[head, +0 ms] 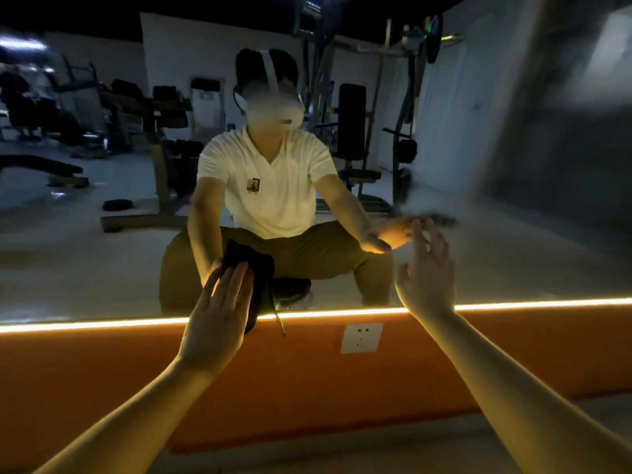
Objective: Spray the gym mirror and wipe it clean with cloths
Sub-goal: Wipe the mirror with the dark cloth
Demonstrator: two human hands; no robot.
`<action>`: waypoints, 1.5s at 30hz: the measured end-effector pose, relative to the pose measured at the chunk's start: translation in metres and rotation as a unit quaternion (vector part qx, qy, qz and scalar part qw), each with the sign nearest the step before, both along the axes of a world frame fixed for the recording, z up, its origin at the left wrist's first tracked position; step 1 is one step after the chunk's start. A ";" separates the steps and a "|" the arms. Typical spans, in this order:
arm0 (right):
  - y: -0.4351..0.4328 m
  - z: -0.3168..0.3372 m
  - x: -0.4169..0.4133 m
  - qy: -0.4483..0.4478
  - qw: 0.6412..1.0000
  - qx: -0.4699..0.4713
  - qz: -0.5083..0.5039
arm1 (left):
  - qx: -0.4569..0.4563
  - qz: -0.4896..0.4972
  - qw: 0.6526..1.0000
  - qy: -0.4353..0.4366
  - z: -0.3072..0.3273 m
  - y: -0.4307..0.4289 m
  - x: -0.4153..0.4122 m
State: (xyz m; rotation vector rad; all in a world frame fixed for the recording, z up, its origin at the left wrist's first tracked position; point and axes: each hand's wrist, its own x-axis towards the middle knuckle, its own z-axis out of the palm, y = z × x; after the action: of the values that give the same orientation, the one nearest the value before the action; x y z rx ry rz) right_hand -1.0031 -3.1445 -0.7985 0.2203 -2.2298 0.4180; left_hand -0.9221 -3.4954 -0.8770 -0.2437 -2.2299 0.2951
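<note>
The gym mirror (102, 261) fills the upper view and reflects a squatting person in a white shirt. My left hand (219, 313) lies flat with straight fingers on a dark cloth (261, 285), pressing it against the mirror's lower part near the bottom edge. The cloth hangs down over the lit strip. My right hand (427, 275) is raised in front of the glass, to the right of the cloth, fingers spread and relaxed, holding nothing. I cannot tell whether it touches the glass. No spray bottle is in view.
A glowing light strip (102, 325) runs under the mirror above an orange wall band (102, 371) with a white wall socket (361, 338). Gym benches and machines show only as reflections. A grey wall (564, 131) borders the mirror on the right.
</note>
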 end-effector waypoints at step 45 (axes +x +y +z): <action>0.201 0.011 -0.093 0.163 0.978 -0.037 0.129 | 0.190 -0.029 0.977 0.091 0.053 0.324 -0.114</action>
State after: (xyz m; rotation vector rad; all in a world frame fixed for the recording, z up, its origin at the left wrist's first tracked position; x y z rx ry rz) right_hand -1.0959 -2.9435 -0.7875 0.5052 -1.8658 0.5604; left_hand -1.0365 -3.1710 -0.8236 -0.0716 -2.0450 -0.1373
